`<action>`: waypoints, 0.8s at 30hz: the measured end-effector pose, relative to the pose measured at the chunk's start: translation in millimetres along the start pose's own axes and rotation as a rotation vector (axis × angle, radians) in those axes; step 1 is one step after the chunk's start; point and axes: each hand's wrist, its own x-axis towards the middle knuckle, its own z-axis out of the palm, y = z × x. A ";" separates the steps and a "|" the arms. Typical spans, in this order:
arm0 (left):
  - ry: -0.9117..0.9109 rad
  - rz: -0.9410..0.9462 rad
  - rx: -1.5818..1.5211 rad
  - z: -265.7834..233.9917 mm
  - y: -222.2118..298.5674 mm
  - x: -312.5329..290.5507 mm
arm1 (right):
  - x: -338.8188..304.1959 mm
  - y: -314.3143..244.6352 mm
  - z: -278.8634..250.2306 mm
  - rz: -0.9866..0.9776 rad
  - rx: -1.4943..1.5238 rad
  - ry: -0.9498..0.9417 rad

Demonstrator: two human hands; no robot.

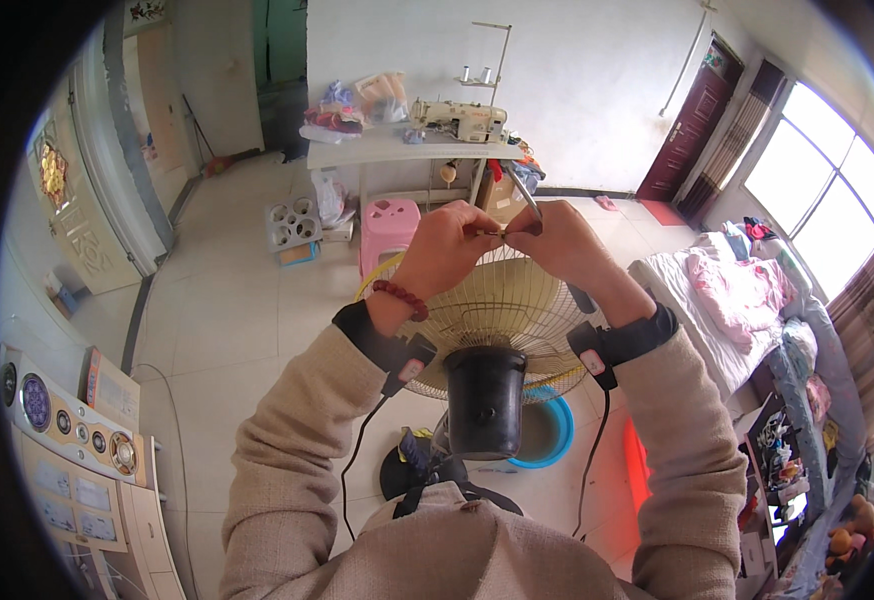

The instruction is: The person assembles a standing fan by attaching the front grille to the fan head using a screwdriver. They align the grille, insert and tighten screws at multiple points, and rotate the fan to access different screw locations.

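A floor fan with a round wire guard (pixel 477 312) and a black motor housing (pixel 488 405) stands in front of me. At the guard's upper rim, the fingertips of my left hand (pixel 449 250) are pinched on something small and thin. My right hand (pixel 565 245) is closed, its fingertips meeting the left ones at that spot. It also holds a long tool with a grey metal shaft (pixel 523 188); a dark end shows below the palm. The tool's exact kind is hidden by the hand. Pale blades show through the wires.
A blue basin (pixel 559 430) sits on the floor behind the fan, near a red object (pixel 637 465). Beyond are a pink stool (pixel 389 222) and a sewing machine (pixel 460 120) on a table (pixel 387 152). A bed (pixel 682 300) stands right, a cabinet (pixel 142 520) left.
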 end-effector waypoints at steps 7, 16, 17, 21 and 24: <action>-0.004 -0.077 -0.005 -1.9 5.0 0.4 | -3.4 -1.9 -0.9 0.004 -0.009 0.026; -0.015 -0.074 -0.038 0.4 3.0 1.8 | -4.6 -3.5 -3.4 0.054 -0.063 0.047; -0.024 -0.084 -0.039 1.6 4.0 1.0 | -6.4 -3.5 -3.5 0.060 -0.073 0.049; -0.011 -0.083 -0.062 2.1 4.2 1.1 | -6.5 -2.8 -0.7 0.033 -0.063 0.072; -0.012 -0.066 -0.052 2.4 5.5 0.0 | -7.8 -2.3 0.0 0.032 -0.066 0.069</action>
